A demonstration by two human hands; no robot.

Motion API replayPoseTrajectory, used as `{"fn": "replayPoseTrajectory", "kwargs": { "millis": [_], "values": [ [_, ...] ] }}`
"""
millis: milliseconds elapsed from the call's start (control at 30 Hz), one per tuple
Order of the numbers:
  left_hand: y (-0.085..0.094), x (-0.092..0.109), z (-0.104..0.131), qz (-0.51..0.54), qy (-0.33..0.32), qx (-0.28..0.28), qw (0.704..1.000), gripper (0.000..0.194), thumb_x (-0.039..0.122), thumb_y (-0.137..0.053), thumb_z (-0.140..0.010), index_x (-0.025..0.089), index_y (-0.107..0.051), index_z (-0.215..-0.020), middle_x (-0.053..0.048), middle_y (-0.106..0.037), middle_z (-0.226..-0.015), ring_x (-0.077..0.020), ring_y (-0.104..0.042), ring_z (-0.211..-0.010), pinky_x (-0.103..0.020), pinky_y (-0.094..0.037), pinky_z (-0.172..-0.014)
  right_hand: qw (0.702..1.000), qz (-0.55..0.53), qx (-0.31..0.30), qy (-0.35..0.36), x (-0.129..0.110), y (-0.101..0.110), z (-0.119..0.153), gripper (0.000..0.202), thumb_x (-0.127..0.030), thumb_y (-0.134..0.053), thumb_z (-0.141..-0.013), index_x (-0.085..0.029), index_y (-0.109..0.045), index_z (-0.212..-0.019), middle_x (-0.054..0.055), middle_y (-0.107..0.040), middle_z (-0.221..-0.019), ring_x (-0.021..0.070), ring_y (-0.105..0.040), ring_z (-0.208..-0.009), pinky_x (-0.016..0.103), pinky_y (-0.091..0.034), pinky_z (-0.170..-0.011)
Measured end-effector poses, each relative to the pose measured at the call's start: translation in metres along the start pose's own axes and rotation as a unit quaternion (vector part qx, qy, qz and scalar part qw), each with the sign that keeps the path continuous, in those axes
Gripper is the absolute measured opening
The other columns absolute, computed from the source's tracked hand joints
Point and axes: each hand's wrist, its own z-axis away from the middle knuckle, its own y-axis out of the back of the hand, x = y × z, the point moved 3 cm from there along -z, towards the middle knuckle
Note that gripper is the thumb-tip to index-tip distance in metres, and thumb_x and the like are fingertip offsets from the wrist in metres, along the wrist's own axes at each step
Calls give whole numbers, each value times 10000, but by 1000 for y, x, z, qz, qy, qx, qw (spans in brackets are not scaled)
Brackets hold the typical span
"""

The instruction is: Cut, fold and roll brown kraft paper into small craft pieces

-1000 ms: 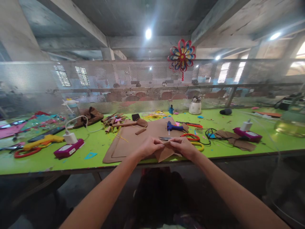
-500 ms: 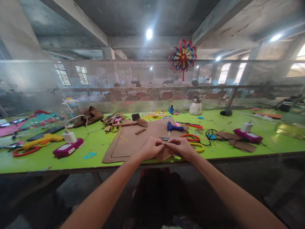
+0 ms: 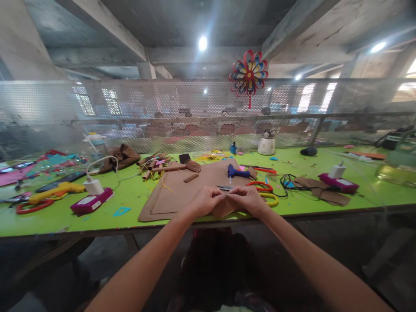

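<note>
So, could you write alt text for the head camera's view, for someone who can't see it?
A person's left hand and right hand pinch a small piece of brown paper at the near edge of a cluttered green table. Larger brown sheets, scissors and a blue glue gun lie beyond.

Single head-worn view, taken from above the near edge of the green table (image 3: 130, 190) and facing forward and down; the left hand (image 3: 208, 202) and right hand (image 3: 249, 201) lie close, just below centre; the wide field reaches to the perforated screen (image 3: 195, 102) beyond and the ceiling (image 3: 201, 21) overhead.
</note>
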Motion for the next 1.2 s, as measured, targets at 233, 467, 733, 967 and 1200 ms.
{"fn": "replayPoseTrajectory", "kwargs": {
  "millis": [233, 467, 733, 967, 1200],
  "values": [
    [2, 8, 5, -91, -60, 11, 994, 298, 306, -438, -848, 126, -676, -843, -26, -633, -728, -125, -506, -657, -204, -364, -592, 999, 18, -51, 4, -4, 0, -3, 283, -406, -666, -705, -133, -676, -775, 3, -616, -665, 117, -517, -608, 240, -387, -596],
    [4, 4, 8, -83, -78, 19, 993, 336, 349, -412, -872, 129, -665, -896, -38, -649, -781, -138, -533, -697, -218, -386, -629, 997, 51, -36, 34, -10, -1, -9, 300, -429, -670, -690, -129, -667, -710, -1, -591, -623, 111, -489, -581, 240, -385, -579],
    [5, -16, 3, -17, -68, -12, 997, 309, 341, -427, -850, 121, -638, -800, -2, -588, -713, -117, -496, -659, -199, -371, -594, 1000, 3, -19, -3, 7, -3, -10, 314, -439, -673, -690, -126, -651, -703, -13, -564, -602, 94, -466, -545, 224, -363, -546],
    [9, -20, 0, -37, -34, -14, 999, 344, 410, -456, -815, 121, -623, -736, 19, -494, -630, -107, -418, -615, -192, -317, -535, 994, 67, -84, -8, -3, -8, -15, 351, -470, -645, -702, -125, -653, -774, -5, -575, -608, 98, -464, -527, 219, -360, -507],
    [20, -13, 0, 83, 18, -64, 994, 425, 536, -471, -783, 134, -559, -681, 23, -448, -588, -103, -412, -565, -208, -341, -535, 989, 122, -58, 59, -15, -4, -27, 284, -409, -624, -725, -129, -644, -680, -5, -575, -602, 108, -489, -564, 229, -381, -556]
  ]
}}
